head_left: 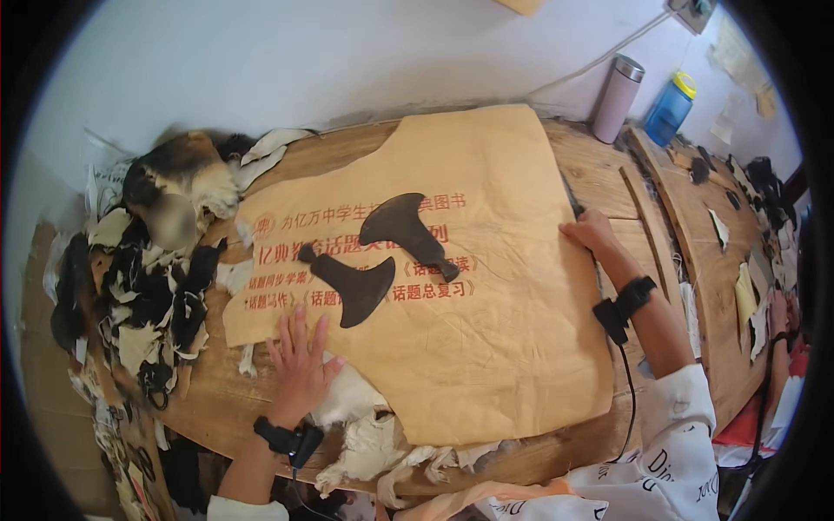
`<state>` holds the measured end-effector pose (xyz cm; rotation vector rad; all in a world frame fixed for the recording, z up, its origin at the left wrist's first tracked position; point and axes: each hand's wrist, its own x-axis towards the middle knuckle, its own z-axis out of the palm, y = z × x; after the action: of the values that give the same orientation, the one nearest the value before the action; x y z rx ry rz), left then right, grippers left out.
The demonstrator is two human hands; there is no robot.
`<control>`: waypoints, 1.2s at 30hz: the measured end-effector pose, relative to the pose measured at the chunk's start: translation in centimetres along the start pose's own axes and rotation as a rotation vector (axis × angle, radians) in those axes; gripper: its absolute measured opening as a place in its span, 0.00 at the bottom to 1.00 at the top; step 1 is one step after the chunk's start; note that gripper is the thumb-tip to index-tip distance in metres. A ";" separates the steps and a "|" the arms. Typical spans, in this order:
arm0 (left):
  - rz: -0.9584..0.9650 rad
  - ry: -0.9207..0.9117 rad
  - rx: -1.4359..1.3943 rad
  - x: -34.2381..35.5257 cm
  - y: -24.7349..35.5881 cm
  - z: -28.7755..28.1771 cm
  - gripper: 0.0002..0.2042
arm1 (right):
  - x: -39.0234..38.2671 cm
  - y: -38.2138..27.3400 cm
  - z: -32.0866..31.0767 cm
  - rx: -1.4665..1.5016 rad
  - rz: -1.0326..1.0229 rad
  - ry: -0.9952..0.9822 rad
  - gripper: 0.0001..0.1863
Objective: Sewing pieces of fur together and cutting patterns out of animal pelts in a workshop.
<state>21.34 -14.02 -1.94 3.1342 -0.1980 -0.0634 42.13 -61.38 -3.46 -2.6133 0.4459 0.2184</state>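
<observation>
A large tan paper pattern (486,347) with red print lies flat across the wooden table in front of me. Two dark, axe-shaped pieces (356,291) rest on it, one beside the other, with flared ends. My left hand (301,360) has its fingers spread over the pattern's lower left edge, holding nothing. At the right edge of the pattern, my right hand (592,233) has its fingers curled closed on the paper border. Pale hide pieces (365,434) stick out from under the near edge, and a dark strip shows below the right edge.
Black, white and brown fur scraps (139,304) are heaped at the left. A pink flask (618,100) and a blue bottle (670,108) with a yellow lid stand by the back wall. Another person's hand (779,313) shows at the far right, by more scraps.
</observation>
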 end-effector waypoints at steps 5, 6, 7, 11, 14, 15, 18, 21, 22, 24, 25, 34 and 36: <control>0.046 -0.025 -0.005 1.1 -1.3 0.0 0.34 | -2.9 0.9 -0.5 0.008 0.038 0.011 0.23; -0.004 -0.070 0.001 1.0 -1.3 0.0 0.34 | -3.3 0.0 -0.5 -0.278 -0.103 0.278 0.22; 0.037 -0.003 -0.027 1.0 -1.2 0.2 0.34 | -3.9 -1.4 -0.1 -0.562 -0.195 0.503 0.22; 0.101 0.146 -0.098 0.7 -1.2 0.2 0.32 | -7.9 -9.3 1.2 -0.025 -0.844 0.165 0.16; 0.075 0.108 -0.122 0.7 -1.3 0.1 0.32 | -12.5 -14.7 4.8 -0.152 -0.743 -0.196 0.27; 0.066 0.116 -0.125 0.7 -1.4 0.0 0.32 | -13.3 -15.9 5.8 -0.239 -0.774 -0.225 0.27; 0.060 0.121 -0.159 0.7 -1.4 0.0 0.32 | -12.5 -16.7 7.4 -0.252 -0.684 -0.177 0.24; 0.041 0.098 -0.212 0.6 -1.3 0.2 0.31 | -8.9 -14.4 7.3 -0.301 -0.697 0.058 0.18; 0.036 0.112 -0.209 0.6 -1.2 0.3 0.31 | -7.4 -13.5 6.9 -0.306 -0.708 0.102 0.17; 0.039 0.129 -0.219 0.6 -1.2 0.3 0.31 | -4.3 -12.3 5.5 -0.358 -0.695 0.186 0.16; 0.032 0.120 -0.228 0.7 -1.2 0.3 0.31 | -3.0 -11.9 4.8 -0.418 -0.623 0.211 0.15; 0.046 0.104 -0.240 1.1 -1.2 -0.4 0.30 | -9.1 -22.6 10.2 -0.166 -0.926 -0.168 0.21; 0.044 0.113 -0.222 1.0 -1.2 -0.4 0.30 | -13.0 -25.5 13.1 -0.285 -1.054 -0.053 0.28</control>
<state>22.49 -12.90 -1.61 2.9005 -0.2403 0.0852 37.91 -30.28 -1.03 -2.7112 -1.0412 -0.0150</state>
